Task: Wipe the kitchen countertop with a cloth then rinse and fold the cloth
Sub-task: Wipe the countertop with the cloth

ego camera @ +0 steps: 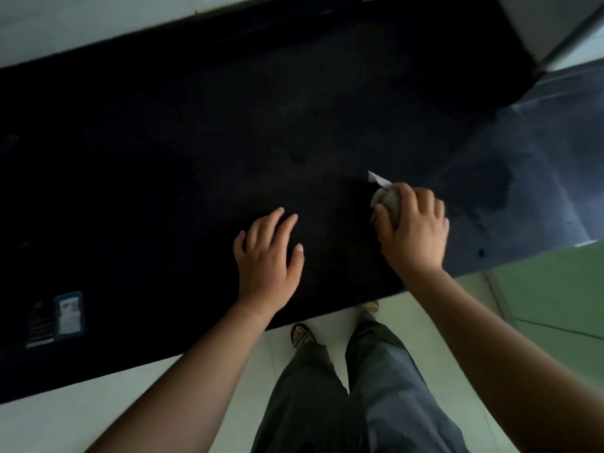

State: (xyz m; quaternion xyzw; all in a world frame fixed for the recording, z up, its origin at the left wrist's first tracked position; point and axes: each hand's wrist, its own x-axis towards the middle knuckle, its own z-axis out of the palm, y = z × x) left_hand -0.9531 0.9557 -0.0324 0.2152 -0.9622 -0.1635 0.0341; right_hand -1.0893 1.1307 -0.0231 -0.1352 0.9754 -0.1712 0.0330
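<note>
A wide black countertop (202,152) fills most of the head view. My right hand (413,228) presses a bunched grey-white cloth (387,197) onto the counter near its front right part; a white corner of the cloth sticks out toward the back. My left hand (268,259) rests flat on the counter to the left of it, fingers spread, holding nothing. A wet patch (490,188) glistens on the surface just right of the cloth.
A blue and white label (57,318) lies near the counter's front left edge. A pale wall runs along the back, and a grey metal edge (562,44) shows at the top right. Below the counter are white floor tiles, my legs and patterned shoes.
</note>
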